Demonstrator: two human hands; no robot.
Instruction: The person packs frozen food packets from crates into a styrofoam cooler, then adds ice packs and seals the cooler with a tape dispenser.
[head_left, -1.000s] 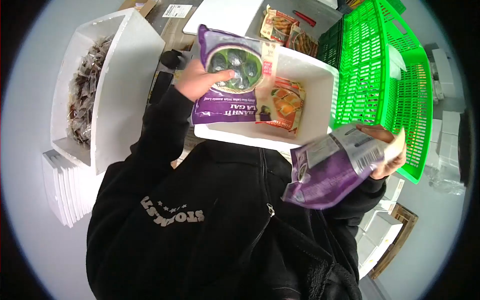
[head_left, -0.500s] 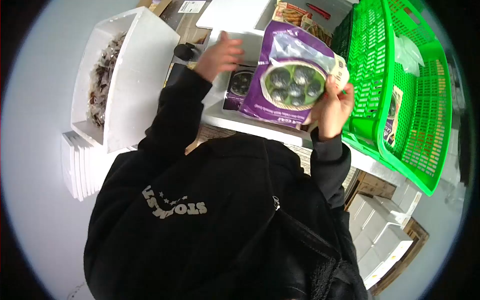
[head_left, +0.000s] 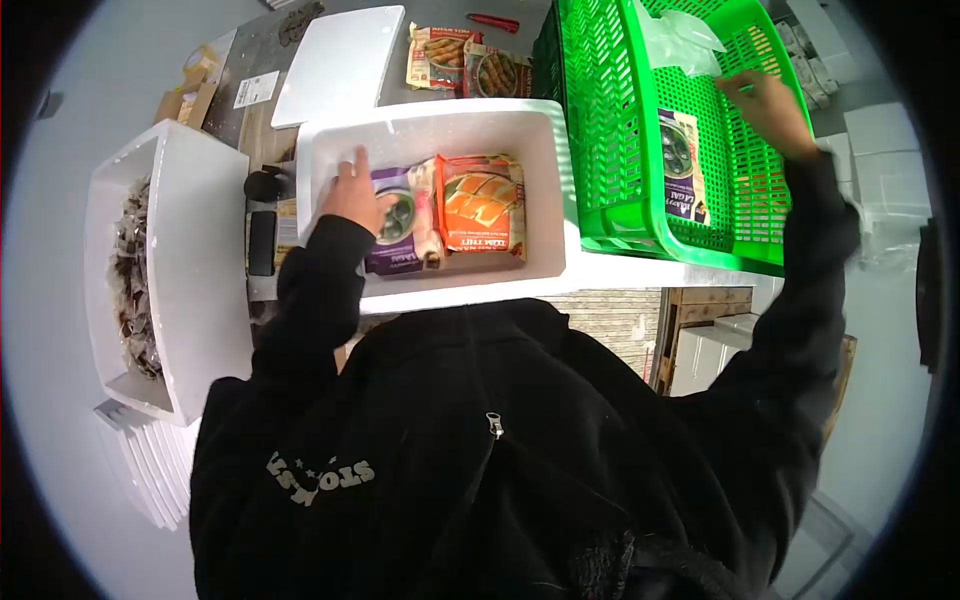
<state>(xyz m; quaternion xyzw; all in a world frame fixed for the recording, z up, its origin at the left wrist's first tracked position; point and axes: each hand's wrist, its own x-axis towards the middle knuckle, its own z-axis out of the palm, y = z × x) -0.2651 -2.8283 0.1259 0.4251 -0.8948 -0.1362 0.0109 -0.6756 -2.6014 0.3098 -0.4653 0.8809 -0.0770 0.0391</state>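
The fingers of the left hand [head_left: 352, 190] lie flat and spread on the purple bag [head_left: 398, 222], at the left side of the white foam box [head_left: 330, 140]. The right hand [head_left: 760, 105] is inside the green crate [head_left: 610, 130] with loose, open fingers, holding nothing, near its far right wall. An orange bag [head_left: 482, 210] lies just beside the purple bag, touching it. Another purple bag [head_left: 682, 165] lies on the crate bottom, near the right hand.

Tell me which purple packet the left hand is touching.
The left hand rests on the purple packet in the white foam box, beside the orange packet. The other purple packet lies in the green crate.
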